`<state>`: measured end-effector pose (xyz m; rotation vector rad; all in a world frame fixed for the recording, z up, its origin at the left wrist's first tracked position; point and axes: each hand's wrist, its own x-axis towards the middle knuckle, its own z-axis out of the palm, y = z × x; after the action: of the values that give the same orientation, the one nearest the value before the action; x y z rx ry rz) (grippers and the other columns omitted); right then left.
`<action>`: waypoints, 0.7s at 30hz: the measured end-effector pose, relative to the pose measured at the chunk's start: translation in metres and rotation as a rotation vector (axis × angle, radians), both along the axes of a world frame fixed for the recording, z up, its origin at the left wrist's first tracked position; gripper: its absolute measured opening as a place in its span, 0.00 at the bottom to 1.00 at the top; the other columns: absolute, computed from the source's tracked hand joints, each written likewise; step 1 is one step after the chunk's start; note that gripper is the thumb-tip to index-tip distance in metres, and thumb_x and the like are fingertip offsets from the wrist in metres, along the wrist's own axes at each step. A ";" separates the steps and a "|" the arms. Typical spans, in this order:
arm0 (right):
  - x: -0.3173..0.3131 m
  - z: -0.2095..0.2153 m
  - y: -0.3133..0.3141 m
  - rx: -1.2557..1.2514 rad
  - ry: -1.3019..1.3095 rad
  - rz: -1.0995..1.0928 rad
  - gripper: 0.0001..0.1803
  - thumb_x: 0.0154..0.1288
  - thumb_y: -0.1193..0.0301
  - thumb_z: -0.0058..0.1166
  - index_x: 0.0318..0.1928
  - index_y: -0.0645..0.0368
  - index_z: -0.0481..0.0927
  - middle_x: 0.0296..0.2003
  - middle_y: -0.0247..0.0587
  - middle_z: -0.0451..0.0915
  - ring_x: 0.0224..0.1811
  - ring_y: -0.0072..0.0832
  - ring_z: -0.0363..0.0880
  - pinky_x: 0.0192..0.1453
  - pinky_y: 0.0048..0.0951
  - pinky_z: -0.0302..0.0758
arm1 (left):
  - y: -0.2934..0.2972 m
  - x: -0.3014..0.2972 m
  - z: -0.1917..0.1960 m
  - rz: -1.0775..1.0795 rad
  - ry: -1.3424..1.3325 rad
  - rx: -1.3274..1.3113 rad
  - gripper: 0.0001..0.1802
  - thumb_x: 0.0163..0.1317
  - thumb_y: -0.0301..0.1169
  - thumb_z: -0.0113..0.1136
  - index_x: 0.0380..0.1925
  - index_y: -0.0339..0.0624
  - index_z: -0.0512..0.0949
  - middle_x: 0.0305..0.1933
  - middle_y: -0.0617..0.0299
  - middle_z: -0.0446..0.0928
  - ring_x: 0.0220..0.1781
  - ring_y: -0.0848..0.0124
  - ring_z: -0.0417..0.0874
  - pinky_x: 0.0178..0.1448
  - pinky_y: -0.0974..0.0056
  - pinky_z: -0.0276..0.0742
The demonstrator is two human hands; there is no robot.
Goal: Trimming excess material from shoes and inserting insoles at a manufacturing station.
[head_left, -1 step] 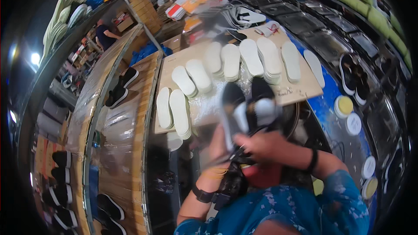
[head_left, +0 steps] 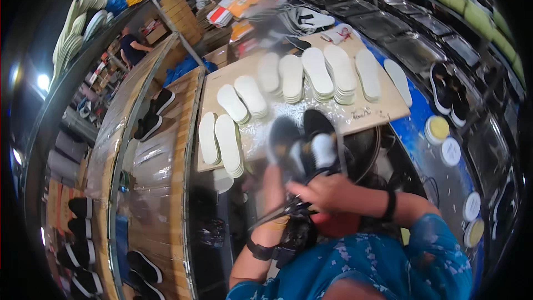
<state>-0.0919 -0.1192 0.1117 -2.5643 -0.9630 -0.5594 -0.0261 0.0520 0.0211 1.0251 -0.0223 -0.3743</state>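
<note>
A pair of black shoes with white inside, the blurred left shoe (head_left: 284, 133) and the sharper right shoe (head_left: 322, 140), is held side by side over the near edge of a board (head_left: 216, 86), toes pointing away. My left hand (head_left: 273, 186), smeared by motion, closes along the outer side of the left shoe. My right hand (head_left: 325, 190) is closed round the heel end of the right shoe, thumb pointing left. Thin dark strips (head_left: 277, 212) stick out below the hands; their kind is unclear. White insoles (head_left: 317, 72) lie in several stacks on the board.
A wrapped rack (head_left: 152, 189) with black shoes (head_left: 143, 266) stands at left. Round tins (head_left: 437, 129) sit on a blue surface at right, beside dark trays (head_left: 413, 50) and more black shoes (head_left: 448, 93). A person (head_left: 133, 47) is far left.
Both shoes have shifted left and a little toward me, and their toes have drawn back from the insole stacks. My right hand has moved slightly left with them.
</note>
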 end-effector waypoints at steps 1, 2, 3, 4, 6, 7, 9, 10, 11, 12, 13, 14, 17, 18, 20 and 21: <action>0.003 -0.018 0.015 0.080 0.022 0.025 0.30 0.54 0.68 0.48 0.59 0.51 0.57 0.24 0.43 0.74 0.23 0.38 0.76 0.20 0.36 0.71 | 0.013 0.000 -0.010 0.048 0.003 0.081 0.19 0.63 0.42 0.42 0.46 0.40 0.68 0.39 0.61 0.74 0.38 0.69 0.76 0.43 0.65 0.73; 0.003 -0.035 0.024 0.138 -0.022 0.001 0.30 0.54 0.68 0.48 0.59 0.51 0.57 0.24 0.43 0.74 0.23 0.38 0.76 0.20 0.36 0.71 | 0.021 0.006 -0.023 0.116 -0.056 0.175 0.19 0.63 0.42 0.43 0.45 0.39 0.69 0.38 0.60 0.74 0.37 0.69 0.76 0.43 0.65 0.73; 0.003 -0.051 0.034 0.230 0.073 0.046 0.31 0.54 0.68 0.48 0.60 0.52 0.56 0.24 0.44 0.74 0.23 0.39 0.76 0.21 0.37 0.72 | 0.027 0.006 -0.037 0.254 -0.221 0.630 0.17 0.61 0.42 0.44 0.32 0.37 0.71 0.31 0.53 0.74 0.35 0.61 0.76 0.39 0.60 0.70; 0.000 -0.063 0.041 0.302 0.184 0.050 0.32 0.54 0.67 0.48 0.61 0.52 0.55 0.25 0.45 0.74 0.24 0.40 0.76 0.22 0.38 0.72 | 0.033 0.003 -0.048 0.231 -0.340 0.871 0.16 0.59 0.39 0.45 0.34 0.35 0.71 0.33 0.49 0.73 0.36 0.57 0.75 0.41 0.58 0.70; -0.003 -0.080 0.045 0.199 0.281 0.077 0.33 0.55 0.65 0.48 0.62 0.51 0.54 0.28 0.47 0.75 0.26 0.43 0.76 0.25 0.39 0.73 | 0.042 0.001 -0.057 0.281 -0.805 1.384 0.16 0.57 0.36 0.47 0.37 0.33 0.71 0.37 0.43 0.73 0.39 0.52 0.74 0.43 0.57 0.69; -0.006 -0.083 0.042 0.198 0.345 0.069 0.34 0.55 0.65 0.49 0.62 0.51 0.54 0.29 0.48 0.75 0.27 0.44 0.76 0.27 0.39 0.74 | 0.040 0.001 -0.054 0.476 -1.066 1.308 0.18 0.56 0.40 0.49 0.37 0.36 0.74 0.34 0.44 0.75 0.36 0.51 0.76 0.42 0.56 0.70; -0.011 -0.081 0.035 0.203 0.454 0.048 0.36 0.52 0.64 0.51 0.62 0.49 0.54 0.35 0.50 0.75 0.31 0.46 0.76 0.34 0.40 0.74 | 0.040 0.001 -0.032 0.344 -0.822 1.333 0.18 0.56 0.40 0.52 0.34 0.33 0.74 0.30 0.44 0.76 0.33 0.52 0.77 0.38 0.59 0.72; -0.013 -0.077 0.030 0.226 0.441 0.046 0.36 0.52 0.64 0.51 0.62 0.49 0.54 0.35 0.50 0.75 0.31 0.46 0.76 0.34 0.40 0.74 | 0.039 0.001 -0.015 0.225 -0.643 1.369 0.19 0.55 0.39 0.55 0.32 0.30 0.75 0.27 0.44 0.76 0.31 0.53 0.79 0.35 0.62 0.74; -0.015 -0.073 0.025 0.312 0.529 0.006 0.36 0.51 0.64 0.52 0.61 0.49 0.55 0.37 0.50 0.75 0.33 0.46 0.76 0.36 0.40 0.74 | 0.035 0.004 0.002 0.084 -0.527 1.350 0.22 0.55 0.48 0.51 0.34 0.40 0.77 0.31 0.48 0.77 0.34 0.50 0.77 0.38 0.52 0.72; -0.018 -0.068 0.019 0.395 0.628 -0.050 0.36 0.50 0.64 0.53 0.61 0.50 0.56 0.38 0.51 0.75 0.35 0.47 0.76 0.38 0.39 0.74 | 0.024 0.006 0.015 0.014 -0.490 1.375 0.22 0.55 0.48 0.51 0.34 0.40 0.77 0.31 0.48 0.77 0.34 0.50 0.77 0.38 0.52 0.72; -0.019 -0.064 0.013 0.553 0.682 -0.059 0.35 0.50 0.63 0.56 0.60 0.51 0.59 0.41 0.51 0.75 0.38 0.47 0.76 0.41 0.37 0.74 | 0.010 0.008 0.024 -0.138 -0.532 1.504 0.24 0.55 0.50 0.49 0.33 0.39 0.77 0.32 0.47 0.77 0.35 0.50 0.78 0.39 0.53 0.72; -0.021 -0.062 0.008 0.559 0.681 -0.067 0.35 0.50 0.63 0.56 0.60 0.51 0.59 0.41 0.51 0.75 0.38 0.47 0.76 0.41 0.37 0.74 | -0.003 0.008 0.028 -0.240 -0.648 1.616 0.26 0.55 0.53 0.47 0.32 0.38 0.77 0.33 0.46 0.77 0.36 0.50 0.78 0.41 0.53 0.72; -0.023 -0.063 -0.010 0.831 0.597 -0.093 0.31 0.49 0.65 0.61 0.54 0.55 0.66 0.38 0.49 0.76 0.39 0.44 0.77 0.42 0.32 0.73 | -0.039 0.015 0.014 -0.321 -0.557 1.801 0.27 0.56 0.53 0.44 0.32 0.39 0.78 0.34 0.44 0.77 0.39 0.49 0.78 0.44 0.53 0.72; -0.024 -0.066 -0.017 0.913 0.634 -0.126 0.27 0.49 0.66 0.62 0.51 0.56 0.69 0.35 0.45 0.77 0.35 0.37 0.79 0.37 0.29 0.74 | -0.044 0.018 0.004 -0.367 -0.611 1.835 0.26 0.56 0.51 0.44 0.32 0.40 0.79 0.34 0.43 0.76 0.39 0.49 0.77 0.44 0.53 0.72; -0.026 -0.072 -0.034 1.187 1.054 -0.229 0.22 0.52 0.71 0.58 0.50 0.56 0.71 0.31 0.41 0.77 0.28 0.27 0.78 0.30 0.23 0.73 | -0.044 0.023 -0.015 -0.254 -0.591 1.759 0.19 0.53 0.45 0.53 0.26 0.38 0.78 0.29 0.43 0.76 0.35 0.47 0.77 0.39 0.52 0.74; -0.023 -0.075 -0.038 1.420 1.068 -0.258 0.19 0.56 0.74 0.51 0.50 0.56 0.70 0.28 0.39 0.76 0.20 0.21 0.74 0.21 0.19 0.69 | -0.036 0.023 -0.022 -0.177 -0.615 1.746 0.17 0.53 0.42 0.52 0.25 0.37 0.78 0.28 0.43 0.76 0.34 0.46 0.77 0.38 0.52 0.74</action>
<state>-0.1145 -0.1577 0.0364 -1.2572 0.1974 0.1463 -0.0027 0.0164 -0.0007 2.8540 -0.3962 -0.1460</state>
